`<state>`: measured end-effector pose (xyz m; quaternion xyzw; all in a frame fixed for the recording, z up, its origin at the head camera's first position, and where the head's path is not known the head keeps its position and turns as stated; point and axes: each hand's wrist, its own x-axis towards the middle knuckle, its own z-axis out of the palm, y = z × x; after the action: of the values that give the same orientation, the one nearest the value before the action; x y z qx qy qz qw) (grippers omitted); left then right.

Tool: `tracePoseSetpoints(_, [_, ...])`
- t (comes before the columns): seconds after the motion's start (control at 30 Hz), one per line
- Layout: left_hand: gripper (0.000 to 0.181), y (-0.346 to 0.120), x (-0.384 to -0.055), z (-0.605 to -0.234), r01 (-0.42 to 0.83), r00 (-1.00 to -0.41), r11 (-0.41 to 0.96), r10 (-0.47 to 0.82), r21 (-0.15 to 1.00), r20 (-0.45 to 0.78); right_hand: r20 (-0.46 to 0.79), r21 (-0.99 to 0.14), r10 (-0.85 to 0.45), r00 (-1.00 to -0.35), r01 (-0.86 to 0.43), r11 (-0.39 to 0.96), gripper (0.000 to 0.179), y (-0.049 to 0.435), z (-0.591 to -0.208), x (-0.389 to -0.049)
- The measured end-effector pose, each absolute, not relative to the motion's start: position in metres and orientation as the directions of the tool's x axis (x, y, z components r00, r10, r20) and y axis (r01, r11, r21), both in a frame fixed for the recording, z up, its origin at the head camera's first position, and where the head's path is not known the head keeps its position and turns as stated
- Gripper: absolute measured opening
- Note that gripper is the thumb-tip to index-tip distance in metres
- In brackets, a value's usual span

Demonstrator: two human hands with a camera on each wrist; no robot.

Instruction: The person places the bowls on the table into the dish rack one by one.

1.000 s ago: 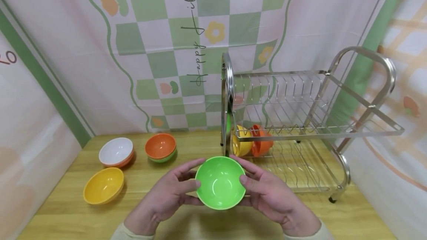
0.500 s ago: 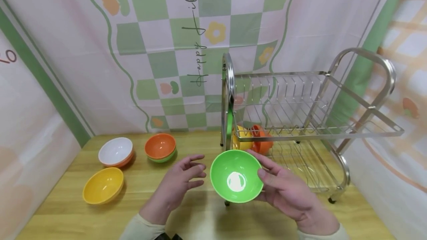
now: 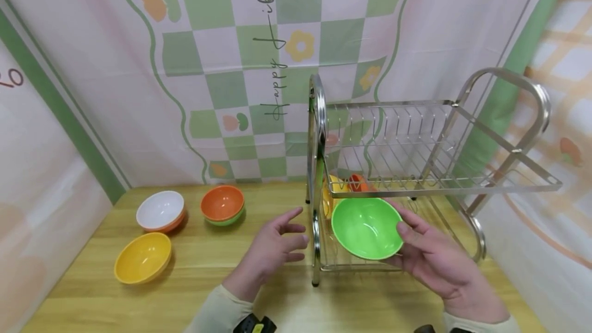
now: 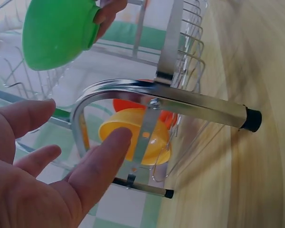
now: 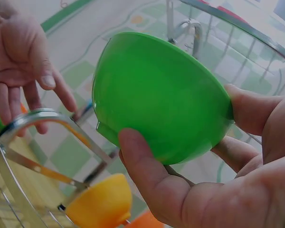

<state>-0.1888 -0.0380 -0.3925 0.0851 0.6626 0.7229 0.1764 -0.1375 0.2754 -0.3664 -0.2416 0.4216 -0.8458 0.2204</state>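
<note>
Bowl, green, gripped by right hand; left hand, fingers spread, nothing held. Racked bowls, eleven o'clock from it: apparently two, partly hidden; table bowls, nine o'clock, unracked.

Surface: two-tier rack at right; hanging cloth behind. Rack, lower tier, left end: two bowls side by side, namely inner-left bowl and, to its right, inner-right bowl. Before these: held bowl, right hand at its right side. Left of rack's near left leg: left hand. Surface, left part: rear bowl; front bowl before it; third bowl right of rear bowl, between that and rack
</note>
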Motion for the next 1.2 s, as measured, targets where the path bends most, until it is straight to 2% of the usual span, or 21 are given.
tracePoseSetpoints(0.3, [0.065, -0.026, -0.193, -0.397, -0.12, -0.945, -0.091, 0.315, 0.989, -0.085, 0.239, -0.788, -0.521, -0.82, 0.15, -0.597, 0.051, 0.288, -0.364, -0.141])
tracePoseSetpoints(0.47, [0.065, -0.02, -0.195, -0.396, -0.107, -0.948, -0.072, 0.308, 0.992, -0.08, 0.253, -0.778, -0.517, -0.818, 0.146, -0.611, 0.052, 0.292, -0.364, -0.142])
tracePoseSetpoints(0.87, [0.059, -0.011, -0.198, -0.397, -0.097, -0.953, 0.006, 0.289, 0.995, -0.094, 0.294, -0.794, -0.451, -0.843, 0.047, -0.607, 0.052, 0.305, -0.36, -0.144])
tracePoseSetpoints(1.03, [0.056, -0.009, -0.198, -0.396, -0.1, -0.957, 0.021, 0.273, 0.995, -0.102, 0.279, -0.851, -0.346, -0.896, -0.063, -0.522, 0.051, 0.31, -0.352, -0.145])
tracePoseSetpoints(1.2, [0.056, -0.008, -0.196, -0.394, -0.116, -0.957, 0.036, 0.263, 0.993, -0.121, 0.142, -0.946, -0.149, -0.979, -0.089, -0.311, 0.063, 0.314, -0.343, -0.145])
